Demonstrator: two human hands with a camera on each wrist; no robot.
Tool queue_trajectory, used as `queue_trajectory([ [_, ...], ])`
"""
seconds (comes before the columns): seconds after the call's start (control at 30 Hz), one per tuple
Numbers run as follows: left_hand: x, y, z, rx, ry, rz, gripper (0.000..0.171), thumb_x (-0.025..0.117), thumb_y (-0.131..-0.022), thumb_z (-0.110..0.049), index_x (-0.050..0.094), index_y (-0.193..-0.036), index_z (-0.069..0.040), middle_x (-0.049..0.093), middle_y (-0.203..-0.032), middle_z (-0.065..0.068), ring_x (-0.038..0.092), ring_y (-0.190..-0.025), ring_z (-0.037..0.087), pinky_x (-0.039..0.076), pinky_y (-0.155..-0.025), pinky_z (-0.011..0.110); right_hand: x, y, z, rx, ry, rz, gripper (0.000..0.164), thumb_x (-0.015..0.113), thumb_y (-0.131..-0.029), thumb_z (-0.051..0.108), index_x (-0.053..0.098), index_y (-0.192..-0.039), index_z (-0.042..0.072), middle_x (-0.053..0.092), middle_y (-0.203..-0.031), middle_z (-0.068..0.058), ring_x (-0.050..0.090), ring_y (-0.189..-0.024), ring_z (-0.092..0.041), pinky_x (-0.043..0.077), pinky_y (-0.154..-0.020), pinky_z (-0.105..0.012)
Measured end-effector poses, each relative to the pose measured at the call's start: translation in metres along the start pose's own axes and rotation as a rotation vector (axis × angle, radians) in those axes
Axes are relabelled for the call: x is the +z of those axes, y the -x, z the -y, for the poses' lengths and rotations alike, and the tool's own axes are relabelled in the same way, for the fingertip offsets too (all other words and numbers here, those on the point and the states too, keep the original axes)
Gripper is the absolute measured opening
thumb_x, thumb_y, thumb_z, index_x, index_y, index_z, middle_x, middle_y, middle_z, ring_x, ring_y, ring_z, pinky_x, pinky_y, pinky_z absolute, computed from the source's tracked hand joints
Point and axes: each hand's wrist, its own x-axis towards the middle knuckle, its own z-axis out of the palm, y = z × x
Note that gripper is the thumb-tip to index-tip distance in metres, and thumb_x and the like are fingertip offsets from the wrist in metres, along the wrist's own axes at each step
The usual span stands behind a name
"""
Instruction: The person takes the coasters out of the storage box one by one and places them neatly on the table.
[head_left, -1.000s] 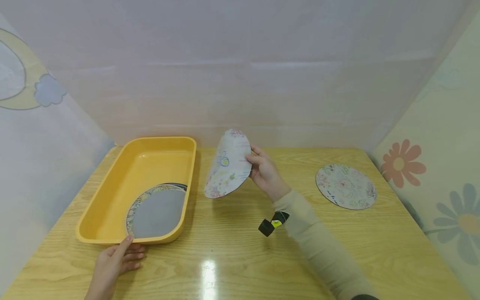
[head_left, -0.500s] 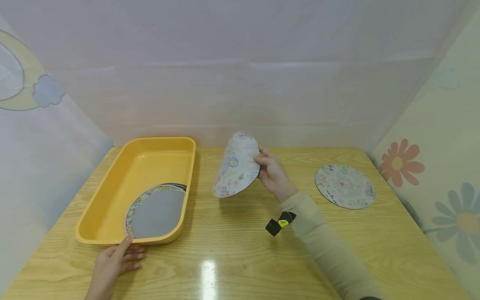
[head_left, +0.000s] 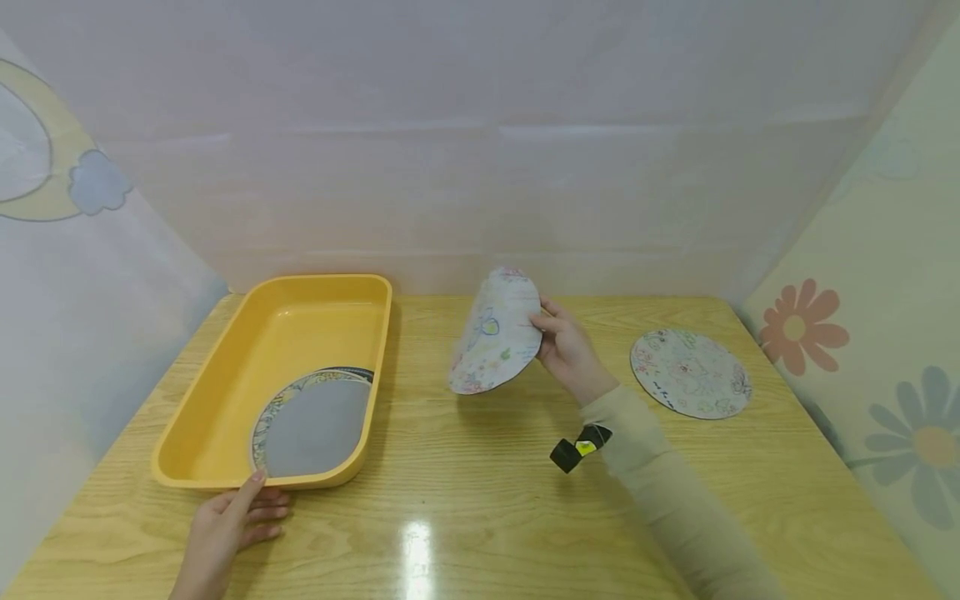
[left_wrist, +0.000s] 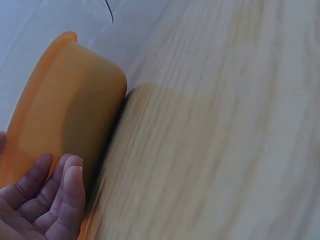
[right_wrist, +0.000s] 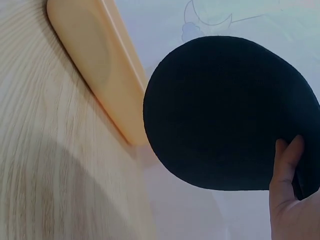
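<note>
Over the middle of the table, my right hand (head_left: 573, 354) pinches the edge of a thin round mouse pad (head_left: 498, 337), which bends and hangs tilted. Its pale face carries coloured doodles; the right wrist view shows its black back (right_wrist: 220, 115). My left hand (head_left: 225, 529) holds the near rim of a yellow tray (head_left: 198, 392), thumb on top and fingers against the outer wall (left_wrist: 87, 100). Inside the tray lies a grey round pad (head_left: 315, 429) with a patterned border, and a dark edge of another shows behind it.
A second doodled round pad (head_left: 690, 373) lies flat on the right of the wooden table (head_left: 480, 517). Pale cloth walls (head_left: 480, 150) stand behind and at both sides. A small black device (head_left: 577, 448) is strapped to the right wrist.
My right hand has moved to the right, away from the tray, carrying the bent mouse pad. The left hand and tray have stayed in place.
</note>
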Motion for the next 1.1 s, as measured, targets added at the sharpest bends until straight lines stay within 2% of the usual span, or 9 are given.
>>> queue_trajectory([
  [0.27, 0.0, 0.0, 0.0, 0.006, -0.007, 0.0, 0.048, 0.048, -0.093, -0.041, 0.068, -0.082, 0.001, 0.068, -0.074, 0.001, 0.065, -0.068, 0.013, 0.057, -0.062, 0.031, -0.009, 0.0, 0.002, 0.002, 0.022, -0.026, 0.049, 0.031, -0.096, -0.004, 0.018, -0.143, 0.002, 0.052, -0.098, 0.0, 0.056, -0.079, -0.01, 0.049, -0.067, -0.02],
  [0.57, 0.0, 0.001, 0.0, -0.003, -0.009, -0.002, 0.048, 0.049, -0.093, -0.042, 0.068, -0.083, 0.001, 0.068, -0.074, 0.0, 0.065, -0.068, 0.012, 0.057, -0.063, 0.031, -0.017, 0.001, 0.004, 0.011, 0.01, -0.053, 0.05, 0.03, -0.097, -0.004, 0.016, -0.144, 0.003, 0.045, -0.108, -0.002, 0.055, -0.084, -0.009, 0.049, -0.07, -0.019],
  [0.83, 0.0, 0.0, 0.0, -0.001, -0.005, 0.0, 0.048, 0.049, -0.093, -0.042, 0.068, -0.083, 0.001, 0.068, -0.074, 0.0, 0.065, -0.069, 0.012, 0.057, -0.063, 0.03, -0.026, 0.004, 0.006, 0.01, 0.029, -0.07, 0.049, 0.03, -0.096, -0.004, 0.017, -0.143, 0.002, 0.043, -0.109, -0.003, 0.054, -0.085, -0.009, 0.048, -0.071, -0.019],
  [1.1, 0.001, 0.0, 0.001, 0.017, 0.012, 0.003, 0.047, 0.049, -0.093, -0.04, 0.068, -0.081, 0.001, 0.068, -0.073, 0.001, 0.065, -0.068, 0.013, 0.057, -0.061, 0.03, -0.035, 0.005, 0.009, 0.0, -0.002, -0.061, 0.038, 0.03, -0.096, -0.005, 0.031, -0.132, 0.005, 0.043, -0.109, -0.003, 0.055, -0.084, -0.01, 0.048, -0.07, -0.02],
])
